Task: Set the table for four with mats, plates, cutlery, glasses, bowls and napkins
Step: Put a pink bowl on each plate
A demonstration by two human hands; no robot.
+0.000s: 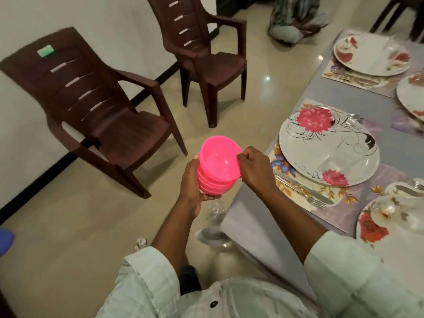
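A stack of several pink plastic bowls (218, 166) hangs over the floor, just left of the table's edge. My left hand (191, 187) cups the stack from below and the side. My right hand (254, 166) pinches the rim of the top bowl. On the grey table (250, 216) lie floral mats (305, 191) carrying white flowered plates; the nearest one (328, 145) is right of my hands. A knife and fork (307, 193) lie on the mat beside it. Another plate (371, 53) sits at the far end, one (378, 221) near my right sleeve.
Two brown plastic armchairs stand on the tiled floor, one (96, 111) to the left and one (206, 49) farther back. A crumpled clear wrapper (215, 212) lies under my hands. A person in patterned cloth (296, 17) stands at the top.
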